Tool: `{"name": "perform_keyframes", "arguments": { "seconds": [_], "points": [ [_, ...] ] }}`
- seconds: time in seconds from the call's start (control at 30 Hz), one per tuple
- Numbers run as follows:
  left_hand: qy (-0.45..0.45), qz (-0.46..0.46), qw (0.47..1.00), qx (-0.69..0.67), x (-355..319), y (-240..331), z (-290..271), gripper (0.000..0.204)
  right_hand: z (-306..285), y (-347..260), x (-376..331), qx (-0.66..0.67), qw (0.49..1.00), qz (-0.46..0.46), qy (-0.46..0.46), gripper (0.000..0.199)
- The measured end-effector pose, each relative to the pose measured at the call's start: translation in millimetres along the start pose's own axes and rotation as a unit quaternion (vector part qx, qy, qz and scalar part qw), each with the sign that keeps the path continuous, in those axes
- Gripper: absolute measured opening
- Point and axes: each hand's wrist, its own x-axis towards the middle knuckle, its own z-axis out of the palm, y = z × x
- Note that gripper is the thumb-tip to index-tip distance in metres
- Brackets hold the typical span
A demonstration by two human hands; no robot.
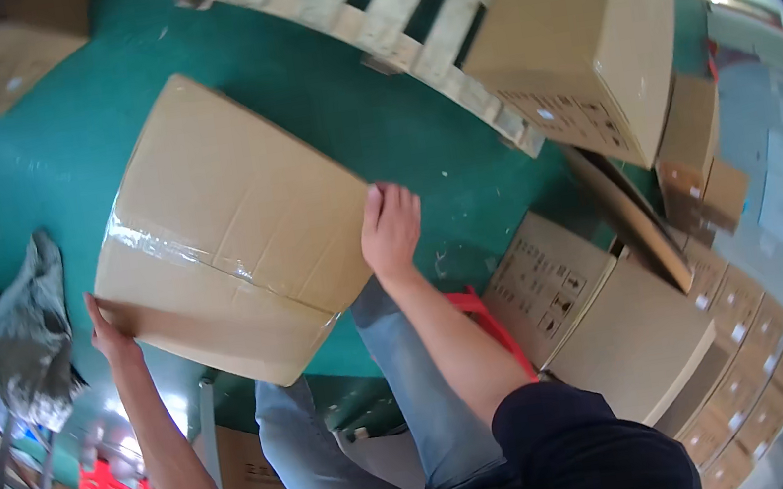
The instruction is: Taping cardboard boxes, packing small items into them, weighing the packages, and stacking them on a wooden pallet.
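Observation:
A large brown cardboard box (pixel 240 196) hangs or rests tilted in front of my legs, a strip of clear shiny tape running along the seam of its facing side. At the box's left edge is my left hand (pixel 111 331), closed against it with the thumb up and the other fingers mostly hidden. My right hand (pixel 391 227) grips the opposite edge, fingers curled at the corner. Whether the underside of the box touches the floor is hidden.
A wooden pallet (pixel 335 17) lies ahead on the green floor, with a big carton (pixel 562 30) on it. Cartons (pixel 556 276) stand close on the right, beside a red stool (pixel 482 322). Grey cloth (pixel 29 335) hangs at left; another carton (pixel 10 58) is far left.

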Motion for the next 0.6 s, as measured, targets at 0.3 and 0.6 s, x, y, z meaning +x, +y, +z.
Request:
{"name": "perform_keyframes", "arguments": {
  "seconds": [0.3,0.6],
  "points": [
    [-0.052,0.185,0.963,0.187,13,72,152,0.084,-26,45,-42,0.090,0.977,0.194,-0.022,0.031],
    [-0.230,-0.142,0.962,-0.048,6,16,65,0.076,8,123,84,0.412,0.804,0.184,-0.388,0.055]
  ]
}}
